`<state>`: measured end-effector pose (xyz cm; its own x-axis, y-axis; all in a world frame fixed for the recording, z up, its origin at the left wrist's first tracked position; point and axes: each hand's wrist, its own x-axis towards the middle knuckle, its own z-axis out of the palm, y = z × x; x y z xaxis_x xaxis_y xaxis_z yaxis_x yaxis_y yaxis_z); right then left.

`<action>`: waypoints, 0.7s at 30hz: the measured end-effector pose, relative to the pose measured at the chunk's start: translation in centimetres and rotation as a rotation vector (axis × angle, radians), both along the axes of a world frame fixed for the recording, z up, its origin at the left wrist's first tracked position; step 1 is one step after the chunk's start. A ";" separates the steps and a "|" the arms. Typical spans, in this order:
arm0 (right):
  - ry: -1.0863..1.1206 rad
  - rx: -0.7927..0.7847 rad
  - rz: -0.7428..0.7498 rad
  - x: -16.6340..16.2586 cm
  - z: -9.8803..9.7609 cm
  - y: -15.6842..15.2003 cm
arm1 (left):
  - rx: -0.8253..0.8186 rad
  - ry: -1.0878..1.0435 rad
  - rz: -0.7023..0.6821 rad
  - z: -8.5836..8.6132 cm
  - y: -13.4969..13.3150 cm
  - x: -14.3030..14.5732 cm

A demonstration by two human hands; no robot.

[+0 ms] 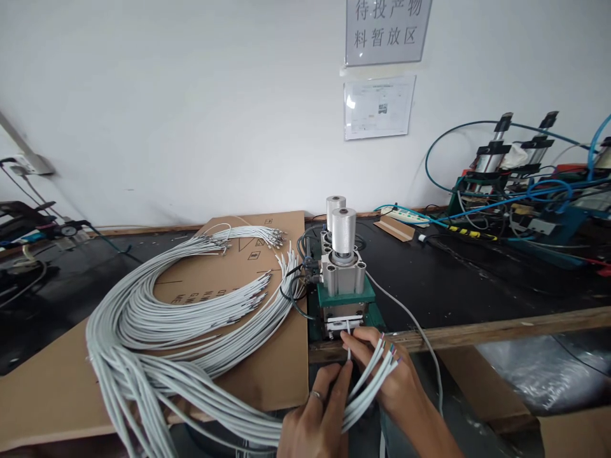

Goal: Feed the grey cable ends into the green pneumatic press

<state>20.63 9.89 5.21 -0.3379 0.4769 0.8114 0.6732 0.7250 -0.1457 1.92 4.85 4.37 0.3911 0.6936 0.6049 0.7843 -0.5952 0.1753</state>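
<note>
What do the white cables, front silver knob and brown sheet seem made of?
White cables: probably plastic-jacketed, smooth and flexibly curved. Front silver knob: likely metal, knurled with a shiny sheen. Brown sheet: apparently cardboard, matte with printed box markings.

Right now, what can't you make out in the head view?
All head view:
Print on the white rectangular paper sheet: too small.
Top of the grey rectangular sign: cut off by upper edge.
Some lettering on the brown cardboard sheet: covered by white round cables.
Left hand, palm: hidden by its back.
</note>
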 end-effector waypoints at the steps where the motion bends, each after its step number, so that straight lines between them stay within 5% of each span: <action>1: 0.005 -0.012 -0.007 0.0 0.0 0.0 | 0.000 -0.012 0.008 0.0 0.0 0.0; 15: 0.027 0.027 -0.012 0.1 -1.0 0.5 | -0.050 -0.029 -0.023 0.5 0.1 -0.1; 21: 0.053 0.055 0.066 0.3 0.3 -0.9 | -0.042 -0.064 -0.062 -0.2 -0.3 -0.3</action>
<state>20.96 8.95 5.53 -0.3225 0.4097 0.8533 0.6164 0.7750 -0.1392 1.67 4.50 4.16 0.3955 0.6944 0.6011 0.7328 -0.6332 0.2494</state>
